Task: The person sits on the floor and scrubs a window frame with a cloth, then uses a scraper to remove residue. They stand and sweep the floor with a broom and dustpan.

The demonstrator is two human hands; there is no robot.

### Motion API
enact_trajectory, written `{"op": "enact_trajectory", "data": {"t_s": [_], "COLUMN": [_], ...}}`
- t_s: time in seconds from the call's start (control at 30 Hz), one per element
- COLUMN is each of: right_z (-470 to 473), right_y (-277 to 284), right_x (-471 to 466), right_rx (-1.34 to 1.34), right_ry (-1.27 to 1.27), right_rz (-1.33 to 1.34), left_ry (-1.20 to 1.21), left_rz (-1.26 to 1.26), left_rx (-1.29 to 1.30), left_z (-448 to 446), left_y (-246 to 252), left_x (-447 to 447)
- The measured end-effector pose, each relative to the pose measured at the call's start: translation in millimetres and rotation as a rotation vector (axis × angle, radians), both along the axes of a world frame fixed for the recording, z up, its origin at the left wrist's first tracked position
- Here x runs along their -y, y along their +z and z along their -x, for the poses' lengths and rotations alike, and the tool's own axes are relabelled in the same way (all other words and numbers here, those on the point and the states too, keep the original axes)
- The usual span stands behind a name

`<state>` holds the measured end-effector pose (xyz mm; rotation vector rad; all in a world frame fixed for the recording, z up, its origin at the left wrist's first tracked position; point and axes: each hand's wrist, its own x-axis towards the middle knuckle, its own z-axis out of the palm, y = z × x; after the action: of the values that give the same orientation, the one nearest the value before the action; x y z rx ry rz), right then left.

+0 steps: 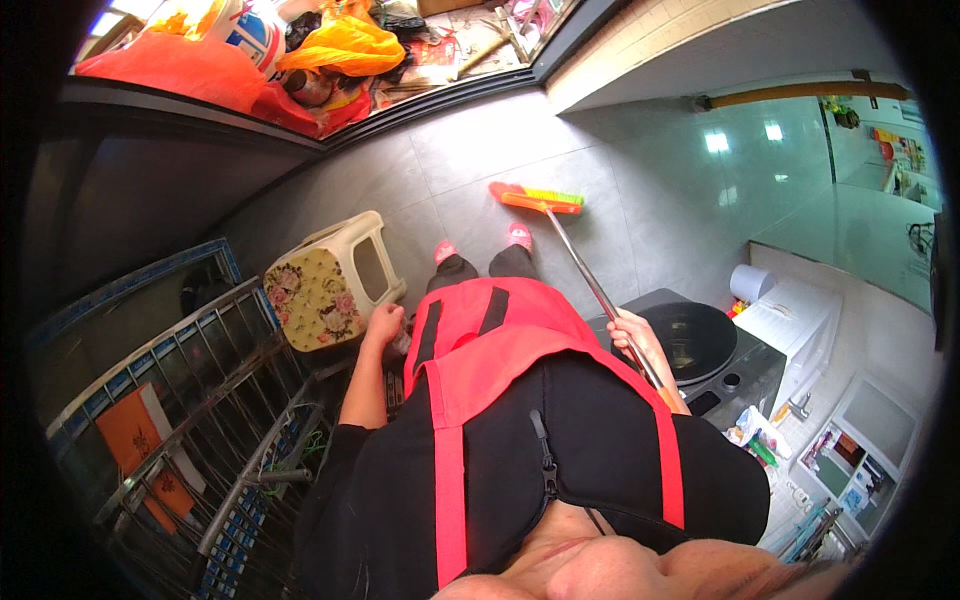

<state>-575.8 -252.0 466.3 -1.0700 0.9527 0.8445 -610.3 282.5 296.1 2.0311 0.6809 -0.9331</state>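
Note:
My right hand (634, 334) is closed around the metal handle of a broom (541, 201). The broom's orange head, with red, yellow and green bristles, rests on the grey tiled floor (517, 150) beyond my feet. Beside the plastic stool (315, 300) with its floral seat is my left hand (385, 324), its fingers curled. Something pale and see-through shows next to that hand, but I cannot tell whether it is held. A red apron (502, 315) covers my front.
A metal rack (225, 442) stands at the left. At the right, a black pan (686, 341) sits on a dark cooktop (757, 375). Past the dark door frame (442, 101) lie plastic bags (345, 45) and a bucket (251, 37).

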Motion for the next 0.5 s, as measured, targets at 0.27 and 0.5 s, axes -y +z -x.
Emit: {"op": "enact_trajectory", "data": {"t_s": [0.27, 0.5], "right_z": [-55, -96], "right_y": [-40, -140], "right_x": [56, 35], "right_rx": [0.207, 0.014], "right_ry": [-0.212, 0.117], "right_rz": [0.109, 0.463], "left_ry": [-0.129, -0.154], "left_rz": [-0.060, -0.167], "left_rx": [0.092, 0.072], "left_z": [-48, -26], "left_y": [25, 43], "left_x": [2, -34]}}
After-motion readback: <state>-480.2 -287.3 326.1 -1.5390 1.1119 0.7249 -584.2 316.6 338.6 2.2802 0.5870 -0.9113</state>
